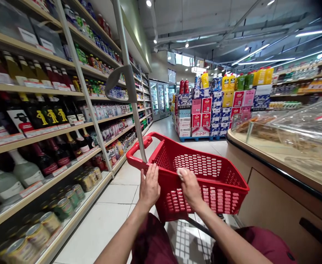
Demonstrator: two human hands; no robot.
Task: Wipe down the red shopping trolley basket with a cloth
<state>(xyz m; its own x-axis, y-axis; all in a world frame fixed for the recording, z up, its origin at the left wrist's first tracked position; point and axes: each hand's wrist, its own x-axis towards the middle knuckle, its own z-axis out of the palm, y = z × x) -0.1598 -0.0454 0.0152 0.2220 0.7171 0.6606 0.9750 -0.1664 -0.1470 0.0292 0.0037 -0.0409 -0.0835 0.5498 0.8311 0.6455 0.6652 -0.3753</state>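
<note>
A red plastic shopping basket [210, 183] with slotted walls stands in front of my knees, with a grey pull handle [124, 47] rising from its left end. My left hand [150, 185] lies flat against the near wall by the handle's foot, fingers stretched out and holding nothing. Over the near rim, my right hand [190, 187] is closed on a small white cloth [180, 172]. Only a bit of the cloth shows at the fingertips, and it touches the rim. Whether it is fabric or tissue, I cannot tell.
Shelves [95, 121] of bottles and cans run along the left. On the right stands a wooden counter [270, 198] with a clear cover [309, 124]. Stacked drink boxes [202, 113] sit on a blue pallet [196, 139] ahead, and glass-door fridges [159, 97] stand at the back.
</note>
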